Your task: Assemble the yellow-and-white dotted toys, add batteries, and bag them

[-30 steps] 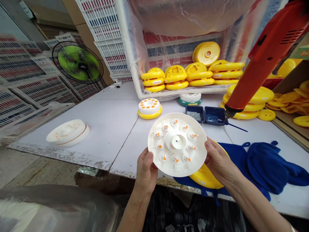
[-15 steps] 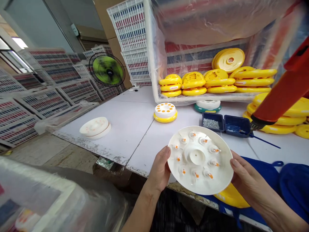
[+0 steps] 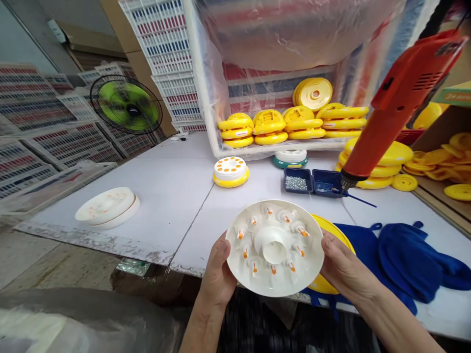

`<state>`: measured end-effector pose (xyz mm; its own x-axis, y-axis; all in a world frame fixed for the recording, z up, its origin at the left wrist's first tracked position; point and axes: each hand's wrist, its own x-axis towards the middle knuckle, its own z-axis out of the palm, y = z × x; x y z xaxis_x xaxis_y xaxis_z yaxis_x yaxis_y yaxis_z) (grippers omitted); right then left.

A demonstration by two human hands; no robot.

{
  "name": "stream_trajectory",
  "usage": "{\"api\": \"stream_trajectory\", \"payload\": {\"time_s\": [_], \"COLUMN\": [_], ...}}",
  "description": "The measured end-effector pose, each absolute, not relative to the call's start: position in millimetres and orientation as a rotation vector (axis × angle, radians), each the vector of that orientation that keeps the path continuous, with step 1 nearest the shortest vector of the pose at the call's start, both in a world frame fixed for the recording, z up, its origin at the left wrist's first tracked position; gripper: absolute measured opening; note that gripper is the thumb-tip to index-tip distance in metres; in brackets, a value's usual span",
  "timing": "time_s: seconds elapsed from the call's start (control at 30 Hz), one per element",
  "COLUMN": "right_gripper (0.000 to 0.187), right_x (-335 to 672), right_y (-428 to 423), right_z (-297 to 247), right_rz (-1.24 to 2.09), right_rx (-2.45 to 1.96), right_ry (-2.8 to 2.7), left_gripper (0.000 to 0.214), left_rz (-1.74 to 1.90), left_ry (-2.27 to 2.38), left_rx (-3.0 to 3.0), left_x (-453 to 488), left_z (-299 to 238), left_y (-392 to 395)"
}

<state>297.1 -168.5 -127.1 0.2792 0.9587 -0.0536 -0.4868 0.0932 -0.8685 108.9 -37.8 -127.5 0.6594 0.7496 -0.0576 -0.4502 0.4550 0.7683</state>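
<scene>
**Holding a white plastic disc in both hands over a workbench**

The left hand (image 3: pixel 218 272) and right hand (image 3: pixel 342 264) grip a white plastic disc (image 3: pixel 274 250) by its rim, fingers closed around the edge, tilting it above the front of the tabletop (image 3: pixel 147 196). Its face shows a raised central cone ringed by small posts tipped with orange. Behind the right hand, a yellow disc (image 3: pixel 326 223) lies partly hidden on a blue cloth (image 3: pixel 405 260). A red power drill (image 3: pixel 401 103) hangs bit-down just beside a blue tray (image 3: pixel 307 181), whose left compartment holds screws (image 3: pixel 296 183). Farther left, a white disc sits on a yellow one (image 3: pixel 230 174), and two white discs (image 3: pixel 106 208) lie stacked. Yellow discs (image 3: pixel 294 125) are piled behind.
</scene>
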Motion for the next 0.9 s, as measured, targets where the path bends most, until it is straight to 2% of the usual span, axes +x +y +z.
{"api": "stream_trajectory", "payload": {"time_s": [0.1,0.2,0.3,0.4,0.5,0.6,0.77,0.9], "right_gripper": [0.062,0.059,0.048,0.035,0.03,0.028,0.03,0.025], "right_x": [298.9,317.9,346.1,365.4,370.2,370.0,375.2,378.3], "right_y": [-174.4,-195.3,-225.4,-249.9,-262.3,-268.7,-274.8,-265.8], "right_z": [-125.2,-120.4,-120.0,-129.3,-143.9,-155.6,-161.6,-160.6], "right_rz": [1.152,0.918,0.631,0.513,0.476,0.422,0.359,0.296], "right_rx": [-0.961,-1.092,-1.229,-1.32,-1.416,-1.533,-1.659,-1.665], "right_ry": [-0.725,-0.848,-0.671,-0.46,-0.405,-0.457,-0.559,-0.641], "left_gripper": [0.056,0.058,0.056,0.046,0.048,0.045,0.042,0.043], "left_rz": [0.773,0.861,0.984,1.026,0.901,0.745,0.644,0.542], "left_ry": [0.451,0.5,0.505,0.386,0.08,-0.231,-0.335,-0.345], "left_rx": [0.837,0.9,1.1,1.55,2.077,2.312,2.374,2.493], "left_x": [106.0,103.0,105.3,119.6,145.4,172.5,196.4,191.7], "left_z": [-122.9,-110.4,-96.5,-90.7,-96.6,-111.3,-133.5,-129.0], "left_y": [-36.2,-32.0,-29.2,-33.0,-40.0,-42.2,-37.1,-32.9]}}
